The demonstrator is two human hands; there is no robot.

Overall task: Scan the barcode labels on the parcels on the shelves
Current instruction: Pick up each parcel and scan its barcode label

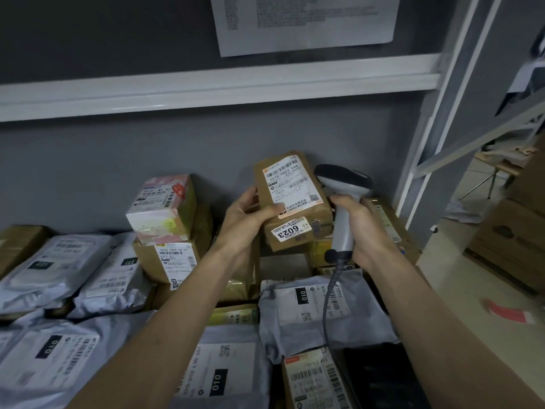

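Note:
My left hand (247, 215) grips a brown cardboard parcel (306, 215) by its left side, thumb pressed on the lower edge of its white barcode label (290, 184). The parcel is raised above the pile, label facing me; a second sticker reading 6023 (291, 229) is on its front face. My right hand (364, 228) holds a grey barcode scanner (343, 184) by the handle, just right of the parcel, its dark head level with the label. The scanner's cord (328, 302) hangs down over the parcels.
The shelf is packed with parcels: grey poly bags (56, 270) at left and front, a pink-white box (163, 209) on a brown box (174, 261), more labelled bags (312, 308) below. A white shelf beam (206, 87) runs overhead. A grey upright (436, 137) and cartons (510, 243) stand at right.

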